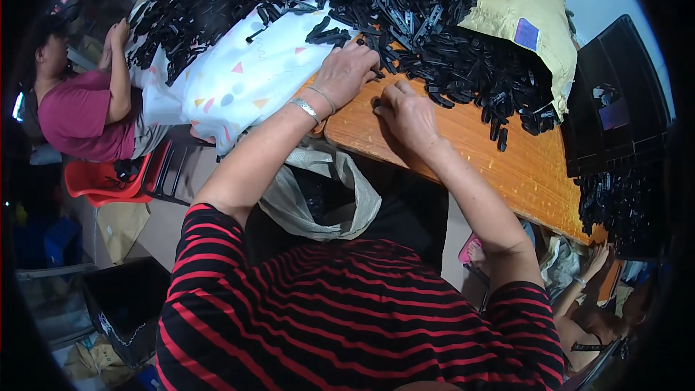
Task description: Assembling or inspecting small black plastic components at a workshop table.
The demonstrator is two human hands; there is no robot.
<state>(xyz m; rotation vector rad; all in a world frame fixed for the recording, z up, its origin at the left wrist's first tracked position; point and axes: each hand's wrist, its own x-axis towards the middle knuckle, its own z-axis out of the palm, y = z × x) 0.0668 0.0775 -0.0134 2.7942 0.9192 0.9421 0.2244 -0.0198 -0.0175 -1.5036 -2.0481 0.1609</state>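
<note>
A large heap of small black plastic parts covers the far half of a wooden table. My left hand rests palm down at the near edge of the heap, fingers curled over a few pieces; a metal bracelet circles its wrist. My right hand lies just beside it on the bare wood, fingers bent and pinching a small black part near the left hand. What exactly sits under each palm is hidden.
A white patterned cloth hangs off the table's left side. A yellow sack lies behind the heap. A grey plastic bag hangs below the table edge. A person in a pink top sits left on a red chair. Black crates stand right.
</note>
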